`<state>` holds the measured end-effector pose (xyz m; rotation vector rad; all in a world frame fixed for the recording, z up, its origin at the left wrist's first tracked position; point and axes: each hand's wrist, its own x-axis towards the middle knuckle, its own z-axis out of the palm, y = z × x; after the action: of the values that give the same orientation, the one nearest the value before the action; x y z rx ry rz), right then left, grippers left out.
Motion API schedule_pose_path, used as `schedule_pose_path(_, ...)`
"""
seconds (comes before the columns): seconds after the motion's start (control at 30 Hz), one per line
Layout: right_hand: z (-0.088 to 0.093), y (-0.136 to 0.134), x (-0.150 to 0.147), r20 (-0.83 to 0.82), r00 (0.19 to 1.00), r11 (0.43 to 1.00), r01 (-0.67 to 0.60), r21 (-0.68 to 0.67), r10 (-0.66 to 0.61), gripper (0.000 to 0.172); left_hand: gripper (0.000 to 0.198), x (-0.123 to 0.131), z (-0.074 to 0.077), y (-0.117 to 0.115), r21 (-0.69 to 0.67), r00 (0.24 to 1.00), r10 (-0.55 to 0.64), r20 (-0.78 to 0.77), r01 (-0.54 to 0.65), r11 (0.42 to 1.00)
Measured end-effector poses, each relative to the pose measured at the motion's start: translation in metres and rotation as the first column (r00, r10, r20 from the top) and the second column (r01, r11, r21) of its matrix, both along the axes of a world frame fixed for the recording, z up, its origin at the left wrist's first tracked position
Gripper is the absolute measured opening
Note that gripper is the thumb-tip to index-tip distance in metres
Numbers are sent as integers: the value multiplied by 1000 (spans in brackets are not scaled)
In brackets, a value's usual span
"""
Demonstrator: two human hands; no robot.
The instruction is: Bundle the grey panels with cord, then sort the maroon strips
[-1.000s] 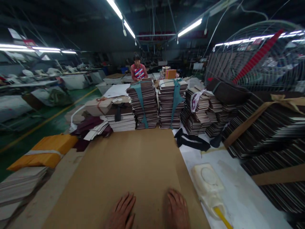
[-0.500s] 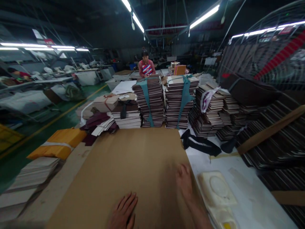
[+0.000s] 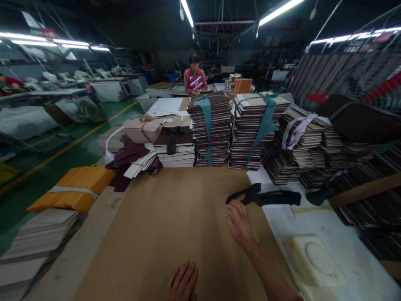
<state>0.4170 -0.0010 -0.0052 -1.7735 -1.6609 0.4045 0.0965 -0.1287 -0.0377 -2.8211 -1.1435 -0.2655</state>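
Observation:
A large brown sheet of board (image 3: 175,217) lies flat in front of me. My left hand (image 3: 183,281) rests on its near part, palm down with the fingers stretched out, at the bottom edge of the view. Farther up on the right, my right hand (image 3: 238,221) is closed with bent fingers at the end of a black cloth strip (image 3: 280,197). This end of the strip lies over the sheet's right side; the rest trails onto the white tabletop (image 3: 341,234). The exact finger contact is partly hidden.
Cloth-tied stacks of dark panels (image 3: 210,129) stand along the sheet's far edge, with more piles (image 3: 300,138) at right. A yellow bundle (image 3: 73,186) and pale panels (image 3: 46,230) lie left. A whitish plastic container (image 3: 313,259) sits right. A person (image 3: 196,79) is beyond the stacks.
My right hand has moved away from me to the black strip, whose end has been drawn left over the sheet. My left hand stays flat on the sheet. The view has shifted somewhat.

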Motion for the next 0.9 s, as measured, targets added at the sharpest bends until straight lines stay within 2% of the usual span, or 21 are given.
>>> schedule_pose_path(0.07,7,-30,-49,-94,992,996,-83,-16,81,19,66,2,8,-3,-88,1000,27,11,-26,996)
schedule_pose_path(0.13,11,-62,-89,-182,981,994,-86,-63,73,17,59,4,18,-4,-193,999,39,16,-35,981)
schedule_pose_path(0.2,13,-89,-114,-252,967,990,-73,-120,41,18,53,3,23,-5,-304,998,49,42,-34,952)
schedule_pose_path(0.3,20,-119,-133,-326,944,977,-112,-184,47,22,49,-2,18,-9,-417,986,93,141,-26,909)
schedule_pose_path(0.37,27,-131,-138,-393,915,948,-198,-249,88,25,55,-7,9,-13,-449,962,164,218,-50,892)
schedule_pose_path(0.5,43,-138,-143,-517,842,811,-406,-422,153,31,75,-9,-4,-16,-527,864,371,340,-152,836)
schedule_pose_path(0.57,50,-132,-144,-532,825,769,-462,-441,191,32,73,-5,-1,-11,-559,820,405,404,-129,819)
schedule_pose_path(0.63,57,-121,-139,-581,785,752,-513,-414,215,34,56,-2,7,-1,-599,829,359,430,-36,800)
schedule_pose_path(0.7,65,-103,-124,-643,734,727,-562,-394,218,38,40,-5,19,16,-665,853,319,414,44,745)
schedule_pose_path(0.77,75,-79,-91,-665,710,684,-605,-407,233,43,34,-18,34,44,-727,828,415,377,-13,687)
schedule_pose_path(0.83,86,-50,-40,-639,727,659,-611,-438,250,38,35,-44,52,81,-769,694,652,303,-226,598)
schedule_pose_path(0.9,97,-19,24,-590,789,722,-508,-470,171,32,35,-79,74,124,-814,531,816,228,-357,459)
